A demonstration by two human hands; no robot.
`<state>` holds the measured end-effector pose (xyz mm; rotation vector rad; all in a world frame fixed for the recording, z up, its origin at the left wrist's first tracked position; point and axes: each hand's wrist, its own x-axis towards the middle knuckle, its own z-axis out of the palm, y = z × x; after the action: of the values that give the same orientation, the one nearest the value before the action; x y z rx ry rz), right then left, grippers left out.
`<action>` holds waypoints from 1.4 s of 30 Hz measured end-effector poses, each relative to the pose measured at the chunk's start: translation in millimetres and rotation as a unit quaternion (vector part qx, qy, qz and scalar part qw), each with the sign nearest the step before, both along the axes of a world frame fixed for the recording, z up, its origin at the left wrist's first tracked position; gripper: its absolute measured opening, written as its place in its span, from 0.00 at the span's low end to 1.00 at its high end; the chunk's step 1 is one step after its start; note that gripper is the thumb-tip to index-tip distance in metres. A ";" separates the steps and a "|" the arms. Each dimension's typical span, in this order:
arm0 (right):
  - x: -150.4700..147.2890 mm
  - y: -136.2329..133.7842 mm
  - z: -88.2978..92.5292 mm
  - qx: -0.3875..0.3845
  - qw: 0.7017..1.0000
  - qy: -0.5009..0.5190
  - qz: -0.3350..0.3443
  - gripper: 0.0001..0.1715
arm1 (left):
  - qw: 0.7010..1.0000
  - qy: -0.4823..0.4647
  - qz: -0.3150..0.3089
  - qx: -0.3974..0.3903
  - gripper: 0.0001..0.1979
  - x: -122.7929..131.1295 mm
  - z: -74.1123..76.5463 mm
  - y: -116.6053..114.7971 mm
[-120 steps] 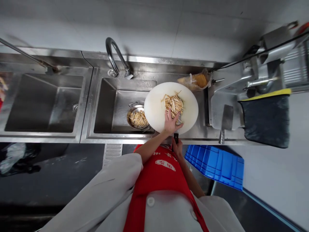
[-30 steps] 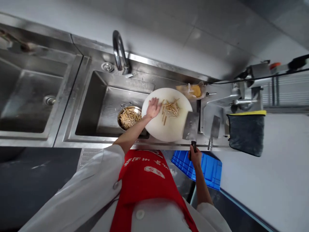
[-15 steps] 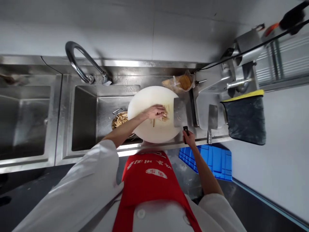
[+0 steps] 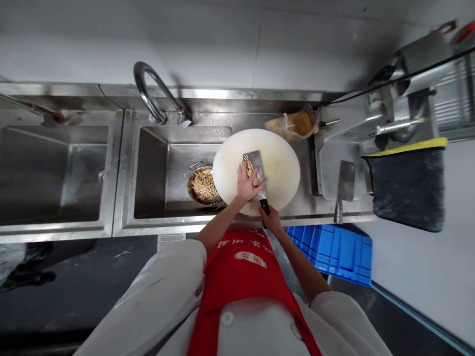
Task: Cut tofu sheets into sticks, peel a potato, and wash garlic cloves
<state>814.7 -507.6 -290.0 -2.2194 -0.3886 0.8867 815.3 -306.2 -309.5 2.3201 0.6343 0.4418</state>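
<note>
My right hand is closed round the black handle of a cleaver. The wide blade lies flat, low over or on the round white cutting board. Thin pale-brown strips of food rest along the blade. My left hand lies over them with its fingers spread, touching the strips; part of the pile is hidden under it. Left of the board, a metal pot with looped handles sits in the sink, heaped with similar strips. The board's left edge covers part of the pot.
Behind the board lies a plastic bag of brown slices. A second cleaver lies at the right, beside a dark cloth with a yellow edge. A curved faucet stands behind the sink. A blue crate is below the counter.
The cleaver has come left from the board's right side to the strips and turned, blade away from me. My left hand has shifted onto strips at the blade. The view has swung left.
</note>
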 end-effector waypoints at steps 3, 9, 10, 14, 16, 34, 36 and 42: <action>-24.7 14.3 -3.5 -0.004 0.999 -0.026 -0.023 0.28 | 1.000 -0.006 -0.002 0.001 0.33 -6.9 -3.6 6.6; -53.6 38.2 -1.6 0.029 0.999 0.006 -0.042 0.27 | 1.000 -0.019 0.011 0.004 0.30 -30.2 -5.8 27.9; -56.8 41.7 -0.6 0.032 0.999 0.012 -0.036 0.27 | 1.000 -0.020 0.016 0.004 0.30 -35.0 -3.7 32.0; -67.5 58.4 5.3 0.045 0.999 0.015 -0.004 0.27 | 0.999 -0.019 0.044 -0.002 0.30 -56.8 9.1 51.8; -73.0 69.9 8.9 0.049 0.999 0.000 0.012 0.27 | 0.997 -0.028 0.067 -0.002 0.29 -69.5 14.7 63.8; -119.8 169.3 36.6 -0.220 0.933 -0.163 0.236 0.28 | 0.947 -0.036 0.283 -0.149 0.27 -151.9 -63.2 140.4; -120.9 168.4 42.6 -0.241 0.925 -0.171 0.239 0.29 | 0.933 0.003 0.309 -0.182 0.27 -157.9 -75.3 149.9; -123.4 163.4 57.3 -0.255 0.917 -0.196 0.236 0.29 | 0.922 -0.003 0.338 -0.187 0.32 -170.2 -63.1 160.1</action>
<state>691.3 -344.2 -232.7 -2.8638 -1.0147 0.8418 645.1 -146.1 -372.6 1.6889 1.3941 0.5733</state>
